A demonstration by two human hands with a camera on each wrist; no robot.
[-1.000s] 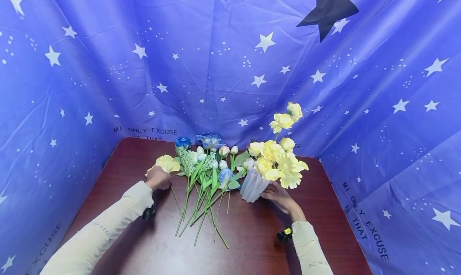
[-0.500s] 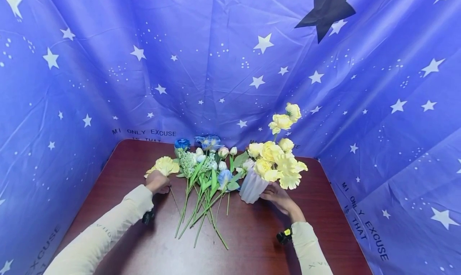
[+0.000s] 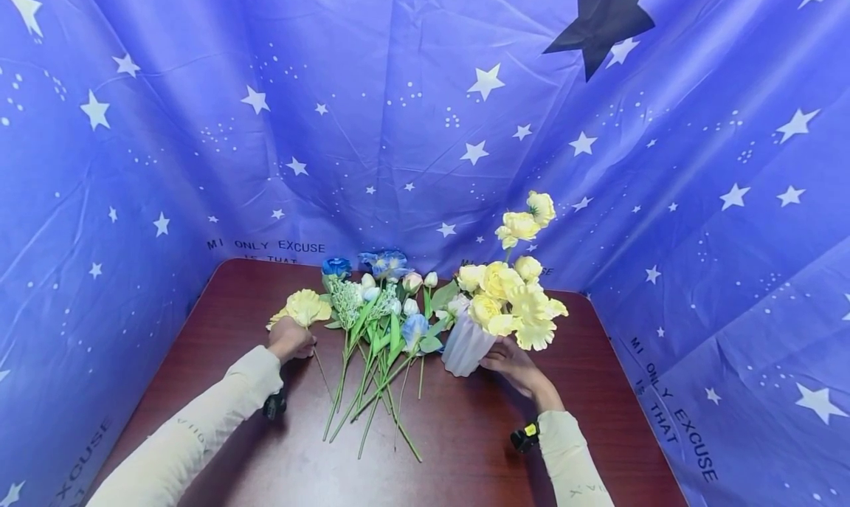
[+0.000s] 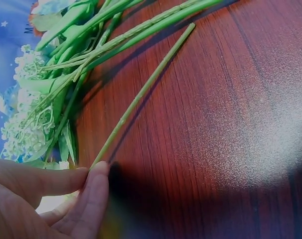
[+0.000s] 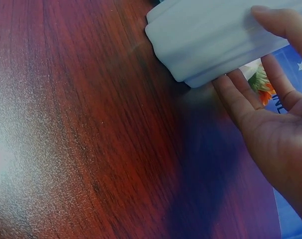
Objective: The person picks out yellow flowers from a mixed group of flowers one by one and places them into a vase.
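Note:
My left hand (image 3: 291, 339) pinches the stem (image 4: 133, 103) of a yellow flower (image 3: 307, 306) between thumb and fingertips. Its ruffled bloom shows above that hand at the table's left. In the left wrist view the free end of the stem points away from the fingers, over the wood. On the right, a white fluted vase (image 3: 467, 346) carries several yellow flowers (image 3: 501, 280), one stalk rising well above the others. My right hand (image 3: 516, 368) holds the vase, thumb (image 5: 278, 22) over one side and fingers against another. The vase's mouth is hidden by blooms.
Between the hands lies a heap of loose artificial flowers (image 3: 381, 330), with blue blooms, white buds and green sprays, their stems towards me. The reddish-brown table (image 3: 458, 448) is walled in by a blue star-printed cloth (image 3: 372, 145).
The view shifts very slightly. Both hands, the yellow flower and the vase keep practically the same places.

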